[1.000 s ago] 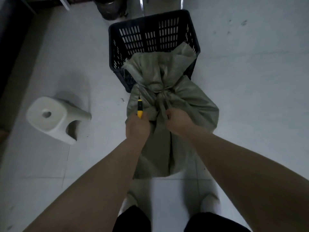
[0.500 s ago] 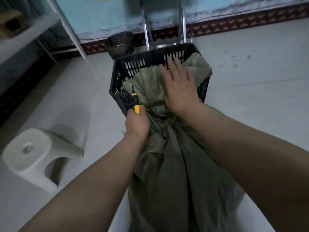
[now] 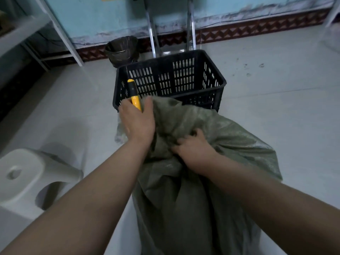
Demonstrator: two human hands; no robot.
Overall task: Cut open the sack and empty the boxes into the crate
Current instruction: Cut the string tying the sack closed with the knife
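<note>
A grey-green woven sack [image 3: 217, 137] stands on the floor in front of me, its top bunched against the near wall of a black slatted crate [image 3: 217, 83]. My left hand [image 3: 137, 122] grips a yellow and black utility knife [image 3: 134, 93], which points up over the crate's near left corner. My right hand [image 3: 193, 149] grips a fold of the sack's cloth near its top. The crate's inside shows no boxes. No boxes show through the sack.
A white plastic stool [image 3: 27, 177] stands at the left. Behind the crate are a dark bin [image 3: 121, 48] with a liner, two metal legs [image 3: 152, 34] and a wall with a patterned skirting. A white shelf frame [image 3: 60, 30] is at the far left.
The sack's top flap, which lay over the crate's rim, is now pulled back towards me. My right hand left the flap, where it lay flat, and now grips the cloth lower down.
</note>
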